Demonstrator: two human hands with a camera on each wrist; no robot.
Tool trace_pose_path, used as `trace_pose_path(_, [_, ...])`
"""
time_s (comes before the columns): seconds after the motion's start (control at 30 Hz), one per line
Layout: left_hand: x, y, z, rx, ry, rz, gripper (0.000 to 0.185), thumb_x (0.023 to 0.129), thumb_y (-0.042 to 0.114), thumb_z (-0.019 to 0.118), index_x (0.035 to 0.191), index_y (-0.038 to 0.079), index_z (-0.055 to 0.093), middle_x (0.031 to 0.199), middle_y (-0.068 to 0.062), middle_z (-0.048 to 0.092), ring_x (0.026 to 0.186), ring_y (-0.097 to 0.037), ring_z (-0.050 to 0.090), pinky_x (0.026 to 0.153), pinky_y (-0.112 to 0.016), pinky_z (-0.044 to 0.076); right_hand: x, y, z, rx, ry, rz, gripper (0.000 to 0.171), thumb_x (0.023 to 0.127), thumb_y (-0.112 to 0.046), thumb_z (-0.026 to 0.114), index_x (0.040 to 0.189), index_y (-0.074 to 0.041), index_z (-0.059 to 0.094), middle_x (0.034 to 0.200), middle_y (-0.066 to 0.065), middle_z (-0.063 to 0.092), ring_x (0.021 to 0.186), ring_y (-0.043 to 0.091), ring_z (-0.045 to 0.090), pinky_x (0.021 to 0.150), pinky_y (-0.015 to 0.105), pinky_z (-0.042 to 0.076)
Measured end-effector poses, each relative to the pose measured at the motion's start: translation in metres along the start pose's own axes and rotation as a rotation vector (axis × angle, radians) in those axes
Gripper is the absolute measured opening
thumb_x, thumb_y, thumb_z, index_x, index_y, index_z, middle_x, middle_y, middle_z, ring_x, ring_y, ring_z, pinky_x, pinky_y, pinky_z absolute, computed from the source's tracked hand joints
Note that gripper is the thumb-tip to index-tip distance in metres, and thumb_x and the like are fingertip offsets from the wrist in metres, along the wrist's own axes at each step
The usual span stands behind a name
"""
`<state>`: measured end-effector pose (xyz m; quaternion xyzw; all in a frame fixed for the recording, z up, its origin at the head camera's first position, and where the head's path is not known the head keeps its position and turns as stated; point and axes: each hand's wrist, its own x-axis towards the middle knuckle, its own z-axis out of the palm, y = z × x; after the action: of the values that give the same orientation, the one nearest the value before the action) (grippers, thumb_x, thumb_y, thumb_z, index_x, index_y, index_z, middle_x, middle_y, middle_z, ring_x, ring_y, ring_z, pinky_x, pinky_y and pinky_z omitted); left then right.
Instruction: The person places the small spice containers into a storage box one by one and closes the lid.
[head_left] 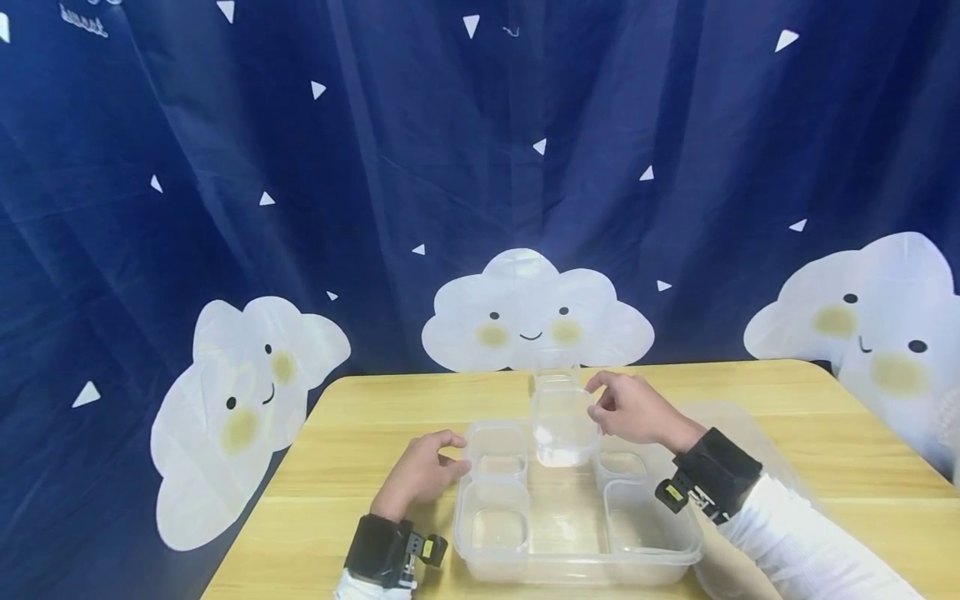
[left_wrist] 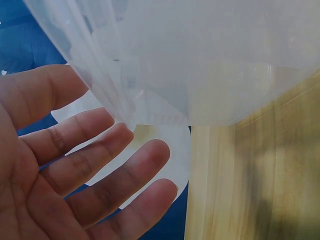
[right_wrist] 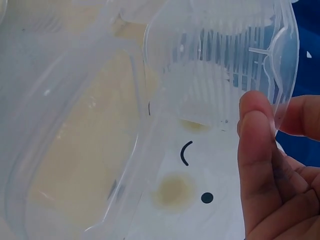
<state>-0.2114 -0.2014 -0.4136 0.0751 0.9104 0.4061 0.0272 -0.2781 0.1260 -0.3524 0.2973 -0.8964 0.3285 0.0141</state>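
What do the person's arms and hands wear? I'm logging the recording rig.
Both hands are bare: left hand, right hand. Each wrist carries a black strap with a small black camera unit marked yellow: left strap, right strap. White sleeves cover the forearms. No gloves or rings show.

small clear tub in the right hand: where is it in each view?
Head: small clear tub at centre, pinched by the right hand above the big clear tray.
Left wrist: can't tell it apart; only a clear tray wall by the left hand.
Right wrist: upper right, fingertips on its rim.
Shared landmark: the cloud face on the blue curtain.
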Motion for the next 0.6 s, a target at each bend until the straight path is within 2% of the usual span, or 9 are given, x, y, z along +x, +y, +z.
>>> trace_pose_path(0.6, [-0.0019, 0.0013, 0.0007, -0.011, -0.001, -0.004, 0.033, 0.09, 0.02, 0.07, 0.118, 0.006, 0.064, 0.121, -0.021, 0.061, 0.092, -0.024, 0.068, 0.072, -0.038, 0.056, -0.0079, 0.0017, 0.0078, 0.061, -0.028, 0.011, 0.023, 0.086, -0.002, 0.061, 0.108, 0.005, 0.057, 0.063, -0.004, 0.061, 0.054, 0.011, 0.058, 0.05, 0.027, 0.047])
